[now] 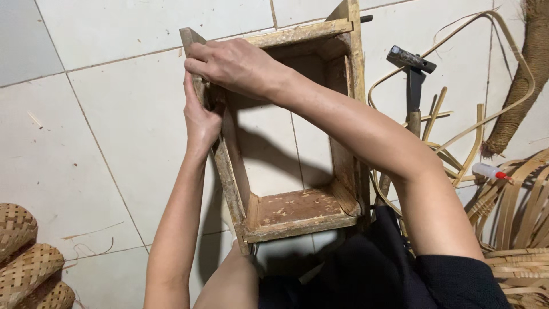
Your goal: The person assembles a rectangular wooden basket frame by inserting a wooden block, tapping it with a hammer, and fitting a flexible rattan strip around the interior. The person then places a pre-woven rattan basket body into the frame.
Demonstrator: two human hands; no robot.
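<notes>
A worn wooden frame, open through the middle, stands on the white tiled floor right in front of the person's knees. It is built of 4 rough boards with a short plank across its near end.

Both hands work at the frame's far left corner. The right hand reaches across the top of the frame and lies clenched over that corner, fingers wrapped around the end of the left board. The left hand comes up along the outside of the same board and presses against it just below the right hand, fingers curled onto the wood; whether it pinches something small there I cannot tell.

The frame looks stiff and fairly heavy for its size, with dry, splintery edges, so it is not slippery. The long side boards seem the soundest places to hold; the corners look nailed and could loosen if twisted.

To the right of the frame a hammer stands among loose cane strips, with a small glue bottle beyond them. To the frame's left, near the lower edge, lie woven baskets.
</notes>
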